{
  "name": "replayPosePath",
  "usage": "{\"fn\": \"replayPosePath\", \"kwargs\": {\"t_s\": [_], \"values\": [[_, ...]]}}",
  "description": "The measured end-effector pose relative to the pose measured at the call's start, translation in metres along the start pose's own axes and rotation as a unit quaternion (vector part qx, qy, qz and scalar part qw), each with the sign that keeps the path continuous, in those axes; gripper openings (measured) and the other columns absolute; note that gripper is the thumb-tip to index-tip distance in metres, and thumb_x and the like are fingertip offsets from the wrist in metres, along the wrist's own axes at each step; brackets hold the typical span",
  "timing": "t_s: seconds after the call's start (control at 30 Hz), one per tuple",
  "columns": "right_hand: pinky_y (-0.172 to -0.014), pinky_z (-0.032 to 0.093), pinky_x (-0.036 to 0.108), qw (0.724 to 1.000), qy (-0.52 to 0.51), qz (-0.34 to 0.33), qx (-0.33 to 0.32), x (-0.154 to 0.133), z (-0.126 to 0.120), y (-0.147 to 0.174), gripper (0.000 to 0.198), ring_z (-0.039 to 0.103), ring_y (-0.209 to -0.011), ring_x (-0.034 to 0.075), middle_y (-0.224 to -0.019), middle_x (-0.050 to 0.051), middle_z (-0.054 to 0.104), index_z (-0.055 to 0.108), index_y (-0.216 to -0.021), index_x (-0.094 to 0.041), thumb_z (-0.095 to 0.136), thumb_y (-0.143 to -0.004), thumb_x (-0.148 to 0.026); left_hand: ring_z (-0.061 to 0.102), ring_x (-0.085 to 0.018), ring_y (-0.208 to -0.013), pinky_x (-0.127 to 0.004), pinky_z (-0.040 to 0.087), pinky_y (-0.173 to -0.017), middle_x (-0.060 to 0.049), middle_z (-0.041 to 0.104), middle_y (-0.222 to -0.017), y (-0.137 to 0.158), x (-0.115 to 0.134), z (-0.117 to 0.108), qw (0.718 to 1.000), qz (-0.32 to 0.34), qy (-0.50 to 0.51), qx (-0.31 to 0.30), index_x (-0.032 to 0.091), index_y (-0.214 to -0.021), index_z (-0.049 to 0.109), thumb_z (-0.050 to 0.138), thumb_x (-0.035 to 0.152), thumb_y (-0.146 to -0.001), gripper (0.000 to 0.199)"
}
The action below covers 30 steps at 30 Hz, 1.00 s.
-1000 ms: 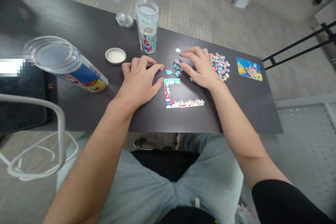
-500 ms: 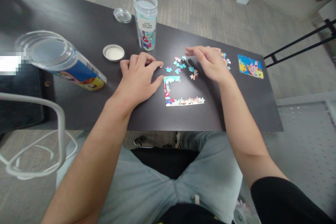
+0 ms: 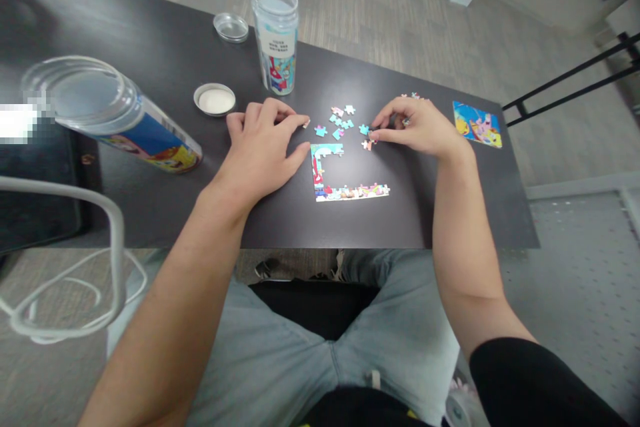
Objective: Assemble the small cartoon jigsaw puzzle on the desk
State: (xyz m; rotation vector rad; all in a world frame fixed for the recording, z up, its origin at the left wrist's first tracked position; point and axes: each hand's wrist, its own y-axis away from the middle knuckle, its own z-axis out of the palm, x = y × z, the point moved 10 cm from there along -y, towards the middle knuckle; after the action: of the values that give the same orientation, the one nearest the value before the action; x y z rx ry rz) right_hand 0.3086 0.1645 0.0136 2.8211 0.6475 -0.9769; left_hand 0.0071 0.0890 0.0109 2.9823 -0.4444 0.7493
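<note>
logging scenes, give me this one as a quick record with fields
left hand: small piece at its index fingertip
right hand: thumb and forefinger beside blue piece, grip unclear
puzzle border: joined pieces, open to the right
loose pieces: between the hands, more beyond the right hand, partly hidden
card: right of the right hand
white-label can: beyond the left hand
blue-label can: left of the left hand
lids: two, left of white-label can

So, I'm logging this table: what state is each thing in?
Puzzle: partly joined, gap on its right
Loose pieces: spread on the table; any interlocking unclear
Big can: standing
Small can: standing
Shiny lid: off, lying down
White-lined lid: off, lying down
Picture card: flat, picture up
White cable: looped
Left hand: spread
Right hand: curled, beside pieces
</note>
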Motion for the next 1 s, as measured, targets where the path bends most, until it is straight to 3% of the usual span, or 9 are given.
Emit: {"fn": "replayPosePath", "kwargs": {"t_s": [0.1,0.17,0.3,0.43,0.57,0.7,0.87,1.0], "values": [[-0.071,0.046,0.042,0.998,-0.034,0.038,-0.038,0.002,0.007,0.0,0.064,0.06,-0.08,0.023,-0.1,0.006,0.083,0.098,-0.104,-0.03,0.121,-0.073,-0.081,0.058,-0.053,-0.17,-0.08,0.042,-0.144,-0.019,0.072,-0.178,0.0,0.0,0.0,1.0,0.004,0.004,0.005,0.03,-0.17,0.083,0.069,0.037,-0.125,0.048],[-0.07,0.045,0.042,0.996,-0.048,0.049,-0.053,0.0,0.012,-0.001,0.071,0.059,-0.081,0.023,-0.099,0.006,0.08,0.095,-0.102,-0.03,0.121,-0.069,-0.087,0.058,-0.054,-0.17,-0.082,0.042,-0.144,-0.02,0.072,-0.179,0.0,0.0,0.0,1.0,0.008,0.007,0.007,0.029,-0.17,0.083,0.068,0.038,-0.124,0.049],[-0.068,0.044,0.042,0.996,-0.058,0.044,-0.047,-0.008,0.022,-0.003,0.077,0.056,-0.076,0.021,-0.094,0.004,0.077,0.092,-0.103,-0.029,0.112,-0.077,-0.099,0.058,-0.054,-0.169,-0.083,0.043,-0.143,-0.021,0.072,-0.179,0.0,0.0,0.0,1.0,0.009,0.011,0.005,0.028,-0.171,0.082,0.067,0.039,-0.124,0.05],[-0.072,0.052,0.045,0.998,-0.049,-0.006,-0.028,-0.02,0.027,-0.003,0.075,0.059,-0.076,0.022,-0.096,0.004,0.08,0.093,-0.102,-0.031,0.1,-0.088,-0.105,0.06,-0.054,-0.168,-0.083,0.045,-0.143,-0.019,0.074,-0.178,0.0,0.0,-0.001,1.0,0.013,0.012,0.01,0.033,-0.17,0.083,0.07,0.038,-0.123,0.049],[-0.084,0.061,0.048,0.998,-0.022,-0.032,-0.04,-0.026,0.03,-0.002,0.061,0.066,-0.085,0.024,-0.105,0.005,0.084,0.097,-0.106,-0.034,0.095,-0.1,-0.094,0.061,-0.054,-0.167,-0.083,0.047,-0.142,-0.017,0.075,-0.177,-0.001,-0.001,-0.001,1.0,0.019,0.011,0.016,0.036,-0.17,0.083,0.072,0.04,-0.122,0.049],[-0.082,0.062,0.047,0.998,-0.023,-0.034,-0.048,-0.024,0.029,-0.002,0.044,0.067,-0.086,0.024,-0.104,0.004,0.083,0.099,-0.111,-0.035,0.095,-0.104,-0.079,0.06,-0.055,-0.169,-0.083,0.046,-0.143,-0.019,0.073,-0.177,-0.002,-0.001,-0.001,1.0,0.015,0.016,0.011,0.033,-0.171,0.082,0.073,0.039,-0.122,0.05],[-0.081,0.06,0.046,0.998,-0.001,-0.052,-0.025,-0.021,0.025,-0.003,0.029,0.067,-0.08,0.024,-0.098,0.004,0.083,0.098,-0.112,-0.032,0.087,-0.108,-0.059,0.06,-0.055,-0.171,-0.082,0.045,-0.144,-0.02,0.071,-0.179,-0.002,0.001,-0.001,1.0,0.003,0.012,-0.005,0.032,-0.172,0.082,0.073,0.036,-0.122,0.051],[-0.088,0.065,0.049,0.997,0.047,-0.057,0.015,-0.023,0.02,-0.006,0.021,0.069,-0.083,0.024,-0.105,0.006,0.086,0.095,-0.112,-0.03,0.08,-0.11,-0.045,0.06,-0.053,-0.171,-0.082,0.045,-0.144,-0.02,0.072,-0.179,-0.001,0.002,-0.001,1.0,0.012,0.01,0.002,0.031,-0.171,0.082,0.069,0.035,-0.124,0.049]]}}
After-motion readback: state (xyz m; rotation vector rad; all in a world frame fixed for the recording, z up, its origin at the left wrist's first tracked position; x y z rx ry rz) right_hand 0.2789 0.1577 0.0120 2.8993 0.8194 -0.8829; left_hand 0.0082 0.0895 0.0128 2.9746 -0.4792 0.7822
